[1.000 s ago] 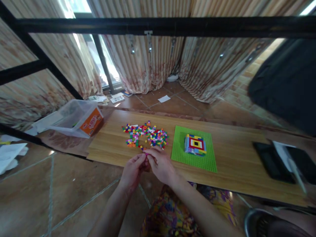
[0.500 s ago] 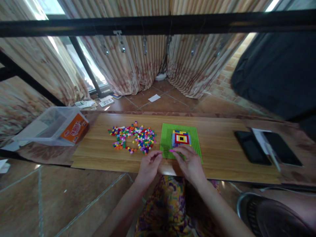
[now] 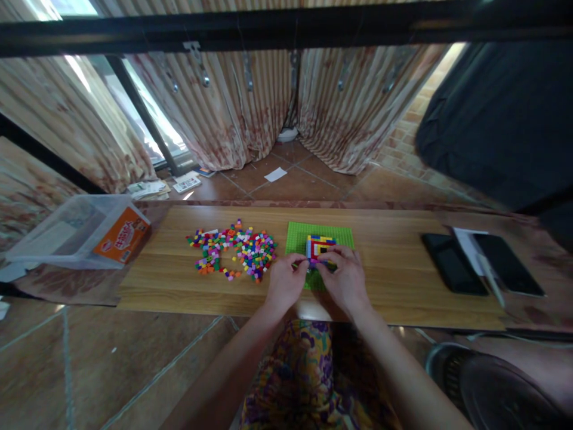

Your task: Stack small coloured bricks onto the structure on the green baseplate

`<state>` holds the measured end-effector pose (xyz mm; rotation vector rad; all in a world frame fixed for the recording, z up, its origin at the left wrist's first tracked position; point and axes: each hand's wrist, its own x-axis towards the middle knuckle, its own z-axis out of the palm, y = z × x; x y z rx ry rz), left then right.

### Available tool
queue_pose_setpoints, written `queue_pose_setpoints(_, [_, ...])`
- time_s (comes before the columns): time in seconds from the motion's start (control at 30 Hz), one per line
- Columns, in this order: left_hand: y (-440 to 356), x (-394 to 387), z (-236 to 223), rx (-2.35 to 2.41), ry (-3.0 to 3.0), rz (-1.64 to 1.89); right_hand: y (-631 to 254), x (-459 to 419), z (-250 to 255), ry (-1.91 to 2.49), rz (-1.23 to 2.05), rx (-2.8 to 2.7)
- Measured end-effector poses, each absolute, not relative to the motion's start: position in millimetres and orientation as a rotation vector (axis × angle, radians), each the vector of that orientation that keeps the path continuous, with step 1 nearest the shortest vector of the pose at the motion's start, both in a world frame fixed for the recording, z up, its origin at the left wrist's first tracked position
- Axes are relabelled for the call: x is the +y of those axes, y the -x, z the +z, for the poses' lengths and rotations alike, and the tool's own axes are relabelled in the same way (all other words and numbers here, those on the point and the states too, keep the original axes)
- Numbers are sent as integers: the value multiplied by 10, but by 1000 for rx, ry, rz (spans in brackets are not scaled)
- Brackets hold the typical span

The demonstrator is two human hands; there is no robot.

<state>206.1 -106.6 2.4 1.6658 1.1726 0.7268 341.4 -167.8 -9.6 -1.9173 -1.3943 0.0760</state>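
A green baseplate (image 3: 295, 233) lies on the wooden board and carries a square block of toy bricks (image 3: 321, 239) in yellow, red, blue and black rings. At the block's near edge is a small pink toy brick (image 3: 312, 261). My right hand (image 3: 347, 279) pinches it from the right, its fingers covering part of the block. From the left, my left hand (image 3: 287, 279) brings closed fingertips up against the same spot; what lies between them is hidden.
Left of the baseplate, many loose coloured bricks (image 3: 257, 254) are scattered on the wooden board (image 3: 394, 257). A clear plastic box (image 3: 67, 230) with an orange label stands at the far left. Two dark phones or tablets (image 3: 452, 263) lie at the right. A black bar (image 3: 268, 30) crosses above.
Both hands have come together at the near edge of the brick block. My right hand has brought the pink brick to that edge; my left hand has moved right onto the baseplate.
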Motion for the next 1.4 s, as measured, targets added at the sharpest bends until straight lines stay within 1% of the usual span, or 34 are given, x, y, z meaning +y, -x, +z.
queue_pose_setpoints(0.4, [-2168, -1021, 8, 1319, -1663, 696, -3347, -1702, -128, 1892, 58, -1137])
queue_pose_setpoints(0.73, [-2223, -1023, 32, 1376, -1608, 690, -3291, -1616, -215, 1920, 37, -1056])
queue_pose_setpoints(1.03, [-2247, -996, -29, 1402, -1619, 648, -3283, -1584, -223, 1907, 85, -1012])
queue_pose_setpoints(1.23, [-2137, -1063, 6, 1314, -1599, 791, -3393, -1698, -137, 1811, 87, -995])
queue_pose_setpoints(1.4, [-1703, -1249, -72, 1221, -1502, 903, -3518, -1975, -133, 1826, 33, -910])
